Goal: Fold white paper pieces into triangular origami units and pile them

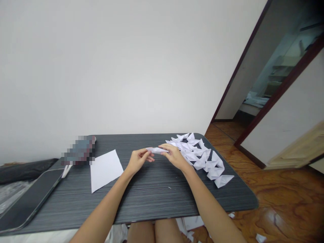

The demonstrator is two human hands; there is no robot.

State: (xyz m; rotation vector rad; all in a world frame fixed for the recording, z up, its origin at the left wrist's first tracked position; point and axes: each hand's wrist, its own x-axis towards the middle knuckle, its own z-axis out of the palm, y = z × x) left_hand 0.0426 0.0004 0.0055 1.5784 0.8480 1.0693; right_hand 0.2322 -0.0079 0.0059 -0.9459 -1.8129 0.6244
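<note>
The left hand [138, 160] pinches one end of a slim, folded piece of white paper [157, 151] with pointed tips, thumb and fingers close together, while the right hand [175, 156] grips the opposite end, its fingers curled over the top edge. The piece is between the two hands, above the middle of the table, near the far edge.

Largest of all is the plain white wall [139, 67] behind. Then comes the glossy brown wood-patterned floor [291, 199] on the right, with a dark red door frame [240, 67] rising from it. The dark grey, finely streaked table [157, 195] with rounded corners spreads under both forearms.

On its left side lies a flat black device with rounded corners and a pale rim [30, 199]; a short white cable [66, 170] is at its far end, and beyond that is a pixelated object [79, 151] too obscured to identify. A cluster of folded white paper pieces with pointed ends [199, 157] covers the right side, just beside the right hand. A flat, four-sided white sheet [106, 171] lies left of the left hand. Smallest is a tiny white scrap [169, 187] between the forearms.
</note>
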